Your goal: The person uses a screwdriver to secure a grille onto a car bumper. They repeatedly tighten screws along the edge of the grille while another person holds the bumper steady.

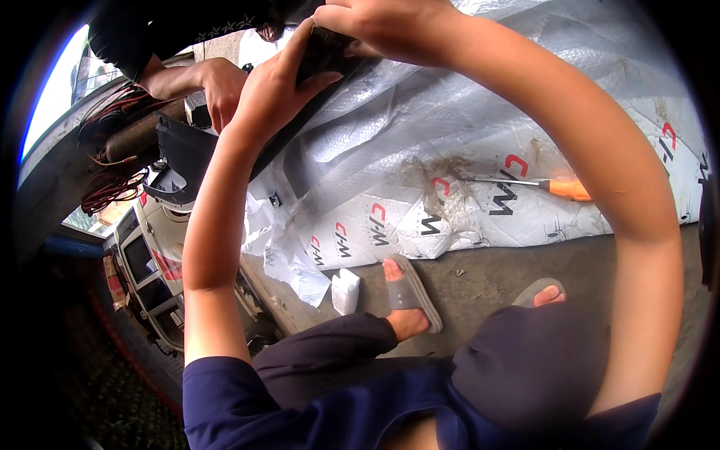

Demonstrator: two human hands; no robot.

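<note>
Both my arms reach up to a long black part (300, 126) at the top, which looks like a plastic panel; its far end is hidden in dark. My left hand (276, 88) lies against it with the fingers stretched and the thumb apart. Curled around its upper end is my right hand (394, 28), partly cut off by the frame edge. Just left of my left hand, another person's hand (223, 86) points down over a curved black plastic piece (184, 154). Under my right arm, an orange-handled screwdriver (570, 189) lies on a printed white sheet (405, 217).
Clear plastic wrap (360, 120) covers much of the sheet. A small white block (346, 292) sits on the floor by my sandalled foot (409, 296). At left are bundled cables (112, 196), a brown cylinder (139, 136) and a white vehicle (161, 251).
</note>
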